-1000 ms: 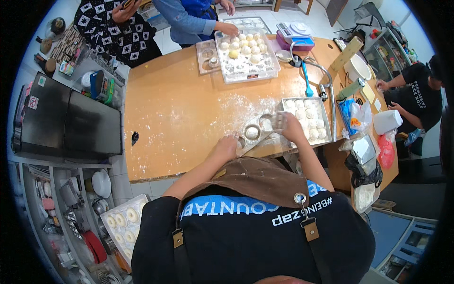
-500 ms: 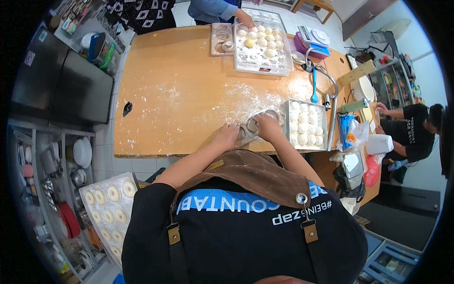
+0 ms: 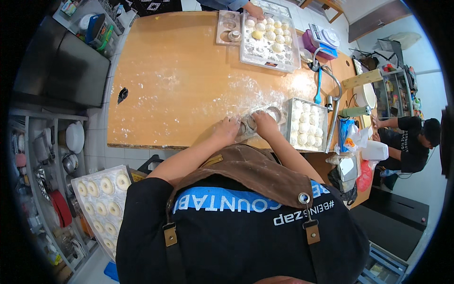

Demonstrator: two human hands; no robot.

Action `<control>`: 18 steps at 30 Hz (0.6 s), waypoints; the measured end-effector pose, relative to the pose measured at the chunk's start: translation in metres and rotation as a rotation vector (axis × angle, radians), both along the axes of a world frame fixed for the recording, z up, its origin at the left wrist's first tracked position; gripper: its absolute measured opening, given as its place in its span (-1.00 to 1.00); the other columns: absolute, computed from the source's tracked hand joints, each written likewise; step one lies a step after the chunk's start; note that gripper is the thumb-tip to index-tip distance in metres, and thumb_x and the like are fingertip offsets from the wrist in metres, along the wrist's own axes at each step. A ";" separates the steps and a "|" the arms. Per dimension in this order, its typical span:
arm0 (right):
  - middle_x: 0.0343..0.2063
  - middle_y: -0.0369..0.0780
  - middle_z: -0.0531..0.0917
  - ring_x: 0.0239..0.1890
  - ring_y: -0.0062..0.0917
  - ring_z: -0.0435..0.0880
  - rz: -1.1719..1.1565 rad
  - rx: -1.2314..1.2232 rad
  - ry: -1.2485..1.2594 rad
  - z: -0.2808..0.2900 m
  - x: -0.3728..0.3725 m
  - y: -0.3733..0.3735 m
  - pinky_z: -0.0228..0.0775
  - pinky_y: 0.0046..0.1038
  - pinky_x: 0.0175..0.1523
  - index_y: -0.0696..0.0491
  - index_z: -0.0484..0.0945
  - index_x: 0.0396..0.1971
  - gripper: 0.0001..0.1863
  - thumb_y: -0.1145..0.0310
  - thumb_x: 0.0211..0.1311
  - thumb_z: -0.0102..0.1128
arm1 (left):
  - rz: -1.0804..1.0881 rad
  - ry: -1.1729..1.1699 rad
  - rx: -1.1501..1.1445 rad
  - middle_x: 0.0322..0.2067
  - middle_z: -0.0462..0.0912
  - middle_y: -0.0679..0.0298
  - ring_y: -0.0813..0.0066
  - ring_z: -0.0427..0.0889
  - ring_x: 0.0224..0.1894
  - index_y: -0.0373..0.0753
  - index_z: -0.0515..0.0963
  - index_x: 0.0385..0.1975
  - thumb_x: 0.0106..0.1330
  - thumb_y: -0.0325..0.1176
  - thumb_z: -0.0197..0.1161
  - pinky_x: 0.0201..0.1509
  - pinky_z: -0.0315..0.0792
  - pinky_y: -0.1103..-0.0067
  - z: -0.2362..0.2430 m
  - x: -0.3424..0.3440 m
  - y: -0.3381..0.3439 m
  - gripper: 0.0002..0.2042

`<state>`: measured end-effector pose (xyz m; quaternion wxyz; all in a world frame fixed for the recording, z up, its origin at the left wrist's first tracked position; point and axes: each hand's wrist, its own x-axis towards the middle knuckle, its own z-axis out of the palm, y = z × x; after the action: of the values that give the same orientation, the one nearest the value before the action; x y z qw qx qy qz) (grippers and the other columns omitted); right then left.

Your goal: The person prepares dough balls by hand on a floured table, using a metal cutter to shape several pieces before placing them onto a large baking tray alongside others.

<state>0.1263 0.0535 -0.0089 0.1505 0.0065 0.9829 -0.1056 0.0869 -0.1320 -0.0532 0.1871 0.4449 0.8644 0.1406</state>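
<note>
A flour-dusted mould board with round recesses (image 3: 281, 115) lies near the table's front edge, between my hands and the tray on the right. Over the board's left end curl the fingers of my left hand (image 3: 228, 129), closed against it. My right hand (image 3: 265, 125) is closed above the middle recess, fingertips bent down at its rim; whatever they pinch is hidden beneath them. Right beside this hand stands a metal tray (image 3: 326, 124) of floured dough balls (image 3: 303, 128) in rows.
Across the table, a person's hand (image 3: 254, 10) touches dough balls in a clear plastic tray (image 3: 267, 65). Next to it lies another mould board (image 3: 222, 34). A blue spatula (image 3: 318, 85), a kitchen scale (image 3: 326, 35) and rolling pins are on the right. Ring-shaped dough fills a tray (image 3: 101, 210) at lower left.
My view has shifted a little, so the table sits higher and further left. Both hands stay at the mould board, the right fingers slightly more bunched at the recess.
</note>
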 end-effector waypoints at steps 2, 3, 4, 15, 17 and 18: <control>-0.29 -0.03 0.53 -0.19 -0.16 0.54 -0.007 0.003 -0.021 -0.003 0.000 0.000 0.43 -0.23 -0.13 0.07 0.49 -0.25 -0.70 0.60 -0.06 0.00 | 0.001 -0.013 0.001 0.13 0.28 0.11 0.12 0.36 0.03 -0.35 0.26 0.13 -0.12 -0.24 0.40 0.04 0.39 0.27 0.002 -0.001 -0.001 -0.25; -0.29 -0.03 0.53 -0.19 -0.16 0.54 -0.008 0.005 -0.012 -0.004 0.001 0.000 0.43 -0.23 -0.13 0.07 0.49 -0.26 -0.72 0.60 -0.06 0.00 | 0.004 -0.015 0.005 0.13 0.28 0.11 0.13 0.37 0.02 -0.35 0.26 0.14 -0.11 -0.25 0.39 0.04 0.39 0.27 0.003 -0.001 -0.002 -0.26; -0.30 -0.04 0.53 -0.19 -0.16 0.55 -0.008 0.006 -0.003 -0.005 0.001 0.000 0.43 -0.23 -0.14 0.08 0.49 -0.27 -0.73 0.59 -0.05 0.00 | 0.003 -0.024 0.002 0.13 0.28 0.11 0.13 0.37 0.02 -0.35 0.26 0.14 -0.11 -0.25 0.39 0.04 0.39 0.27 0.001 -0.001 -0.002 -0.26; -0.34 -0.05 0.52 -0.25 -0.19 0.56 0.041 -0.020 0.059 -0.024 0.008 0.009 0.44 -0.26 -0.20 0.07 0.51 -0.29 -0.78 0.53 0.01 0.00 | 0.025 -0.084 0.009 0.06 0.32 0.16 0.11 0.33 0.06 -0.31 0.22 0.17 -0.10 -0.27 0.42 0.02 0.42 0.28 0.015 0.000 -0.002 -0.23; -0.33 -0.05 0.52 -0.25 -0.20 0.56 0.047 -0.036 0.120 -0.026 0.009 0.010 0.45 -0.27 -0.20 0.07 0.51 -0.29 -0.77 0.53 0.01 0.00 | 0.018 -0.098 -0.028 0.13 0.28 0.15 0.13 0.35 0.06 -0.36 0.24 0.15 -0.12 -0.24 0.43 0.07 0.39 0.34 0.026 -0.002 -0.001 -0.23; -0.33 -0.06 0.52 -0.25 -0.20 0.55 0.056 -0.042 0.119 -0.027 0.011 0.010 0.45 -0.26 -0.20 0.07 0.52 -0.28 -0.77 0.54 0.01 0.00 | 0.013 -0.105 -0.062 0.19 0.24 0.14 0.15 0.37 0.05 -0.40 0.27 0.13 -0.15 -0.21 0.44 0.11 0.36 0.40 0.028 -0.001 -0.001 -0.21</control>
<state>0.1370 0.0638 -0.0357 0.0947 -0.0307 0.9875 -0.1223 0.0862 -0.1329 -0.0254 0.2452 0.4252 0.8602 0.1380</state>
